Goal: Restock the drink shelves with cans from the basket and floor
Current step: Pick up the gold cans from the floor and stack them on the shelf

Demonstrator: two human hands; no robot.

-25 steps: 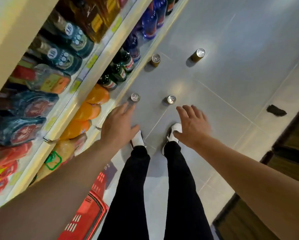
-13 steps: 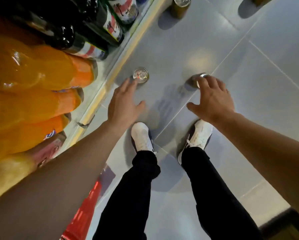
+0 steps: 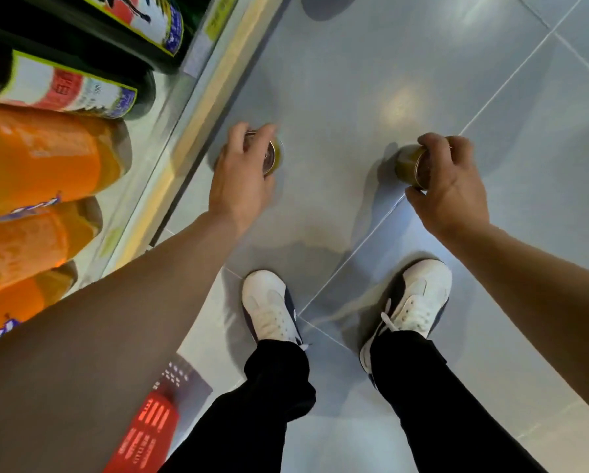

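a gold can (image 3: 275, 155) beside the shelf edge (image 3: 187, 131) is gripped from above by the left hand (image 3: 241, 179), its top mostly hidden. further from the shelf, a second can (image 3: 407, 163) is gripped by the right hand (image 3: 450, 186). the red basket (image 3: 146, 428) is cut off behind the left arm.

L hand (image 3: 241, 179) & R hand (image 3: 446, 186) reach down, fingers curled, 2 arms extended.

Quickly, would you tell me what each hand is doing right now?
Left hand: grips the left can from above.
Right hand: grips the right can from above.
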